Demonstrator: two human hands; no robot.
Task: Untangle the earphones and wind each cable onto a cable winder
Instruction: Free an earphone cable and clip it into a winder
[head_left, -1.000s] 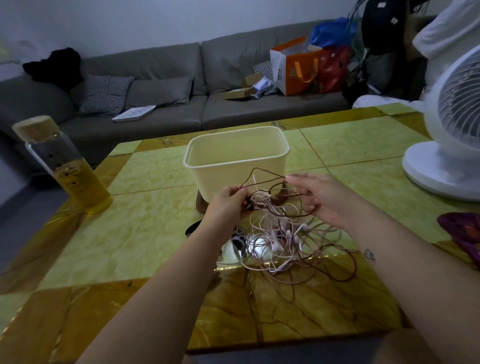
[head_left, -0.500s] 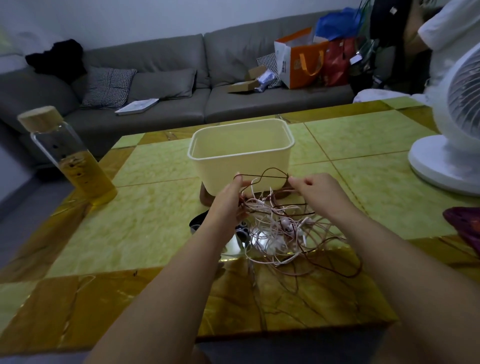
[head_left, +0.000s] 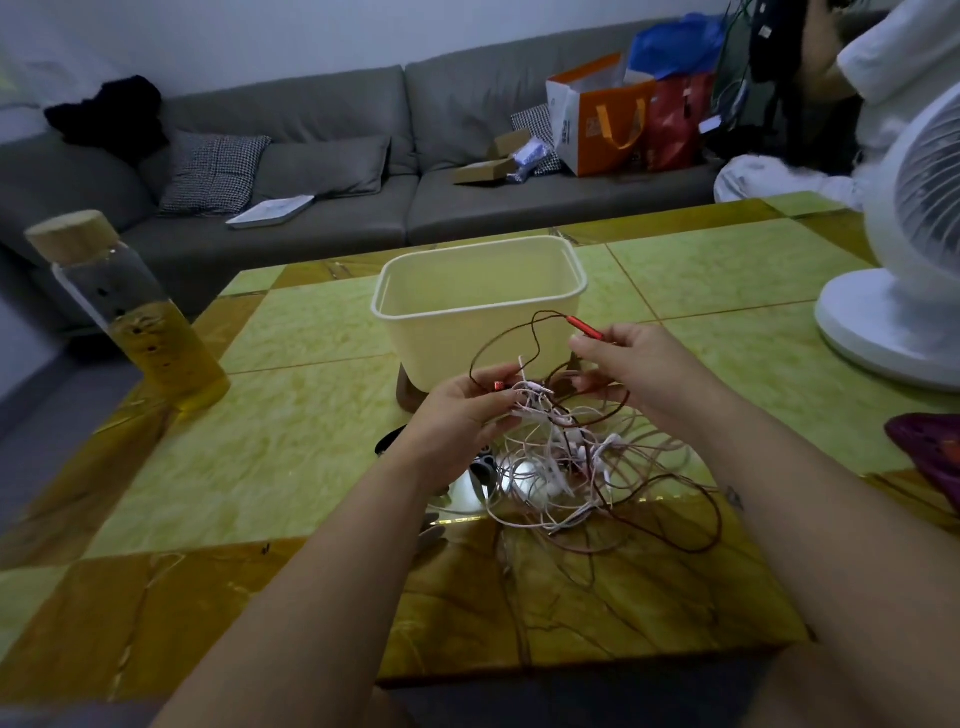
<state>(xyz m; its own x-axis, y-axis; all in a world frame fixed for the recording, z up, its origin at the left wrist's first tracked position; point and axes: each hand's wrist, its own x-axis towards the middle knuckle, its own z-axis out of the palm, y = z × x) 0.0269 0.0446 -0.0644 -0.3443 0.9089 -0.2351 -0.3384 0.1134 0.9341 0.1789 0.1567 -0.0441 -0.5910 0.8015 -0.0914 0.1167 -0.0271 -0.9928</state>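
Note:
A tangle of white, pink and dark red earphone cables (head_left: 576, 467) lies on the yellow-green table (head_left: 291, 457) in front of me. My left hand (head_left: 462, 410) pinches a bunch of white and red cables at the top of the tangle. My right hand (head_left: 639, 369) pinches the dark red cable by its red plug (head_left: 586, 328), lifted above the tangle. A loop of that red cable arcs between both hands. Small round objects (head_left: 485, 465), perhaps cable winders, lie partly hidden under my left wrist.
A cream plastic tub (head_left: 478, 317) stands just behind the hands. A bottle of yellow liquid (head_left: 130, 317) is at the left, a white fan (head_left: 904, 270) at the right, a purple object (head_left: 930, 447) at the right edge. A grey sofa with bags lies beyond.
My right hand has pulled the red plug free and raised it to the right. The loop of red cable between my hands has grown taller.

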